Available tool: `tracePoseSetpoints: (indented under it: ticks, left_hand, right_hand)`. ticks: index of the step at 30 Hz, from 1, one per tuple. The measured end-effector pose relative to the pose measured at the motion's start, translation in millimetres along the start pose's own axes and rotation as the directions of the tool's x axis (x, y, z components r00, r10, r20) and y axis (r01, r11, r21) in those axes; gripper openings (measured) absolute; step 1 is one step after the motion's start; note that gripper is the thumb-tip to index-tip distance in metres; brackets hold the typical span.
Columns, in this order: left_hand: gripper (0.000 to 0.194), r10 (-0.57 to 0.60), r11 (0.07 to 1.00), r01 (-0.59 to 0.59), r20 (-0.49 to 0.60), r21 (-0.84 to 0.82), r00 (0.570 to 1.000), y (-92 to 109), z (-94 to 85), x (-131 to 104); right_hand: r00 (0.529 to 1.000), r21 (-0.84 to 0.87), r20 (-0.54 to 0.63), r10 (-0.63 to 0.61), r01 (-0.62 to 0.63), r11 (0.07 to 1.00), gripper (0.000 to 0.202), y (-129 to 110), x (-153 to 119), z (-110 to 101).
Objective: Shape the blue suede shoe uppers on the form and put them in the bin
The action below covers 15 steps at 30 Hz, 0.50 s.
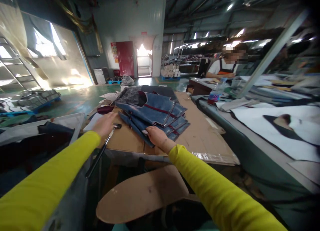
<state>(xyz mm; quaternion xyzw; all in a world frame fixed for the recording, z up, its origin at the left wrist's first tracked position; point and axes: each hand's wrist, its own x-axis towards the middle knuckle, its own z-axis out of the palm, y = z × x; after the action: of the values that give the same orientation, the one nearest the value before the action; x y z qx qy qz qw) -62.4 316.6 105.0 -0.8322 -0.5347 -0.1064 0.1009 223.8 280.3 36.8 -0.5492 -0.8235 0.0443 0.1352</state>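
A fanned stack of blue leather-like pieces (158,112) with dark red edging lies on a cardboard-covered table (200,134). At the near edge of this stack is my right hand (158,137), its fingers curled. A small white bit shows at the thumb; whether it is a wrap or something held cannot be seen. My left hand (105,124) reaches over the table's left side, fingers stretched out and somewhat blurred, apparently holding nothing. Just beside it is a hammer (101,156), its black handle sticking out past the table edge toward me.
Clear plastic wrap (128,96) lies on the stack's far end. A cardboard-coloured board (142,194) is below the table's near edge. To the right runs a long bench (252,137) with white sheets and a bottle (214,93). A person (223,67) sits behind it. A bin (57,124) stands left.
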Motion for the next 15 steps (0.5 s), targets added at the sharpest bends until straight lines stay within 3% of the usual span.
tracePoseSetpoints:
  ticks: [3, 6, 10, 13, 15]
  left_hand:
    - [0.063, 0.114, 0.991, -0.113, 0.0, -0.068, 0.994, 73.7, 57.4, 69.8]
    - [0.051, 0.126, 0.985, -0.126, -0.015, -0.121, 0.992, 115.0, 87.8, 113.0]
    - [0.015, 0.006, 0.987, -0.011, -0.029, -0.16, 1.0, 124.4, 102.1, 135.8]
    - [0.029, -0.1, 0.98, 0.079, -0.11, -0.182, 0.989, 115.8, 90.5, 142.8]
    - [0.035, -0.158, 0.974, 0.123, -0.181, -0.191, 0.971, 104.8, 66.0, 147.5]
  right_hand:
    - [0.999, -0.077, 0.021, -0.025, 0.027, 0.997, 0.026, 4.4, 23.8, 6.6]
    - [0.998, -0.149, 0.049, -0.025, 0.032, 0.988, 0.03, 7.8, 40.4, 9.8]
    - [0.996, -0.211, 0.068, 0.057, -0.041, 0.977, 0.032, 18.8, 50.5, 10.7]
    - [0.984, -0.209, 0.056, 0.171, -0.156, 0.965, 0.032, 37.4, 51.7, 10.2]
    - [0.972, -0.177, 0.046, 0.232, -0.22, 0.959, 0.032, 50.4, 51.6, 10.1]
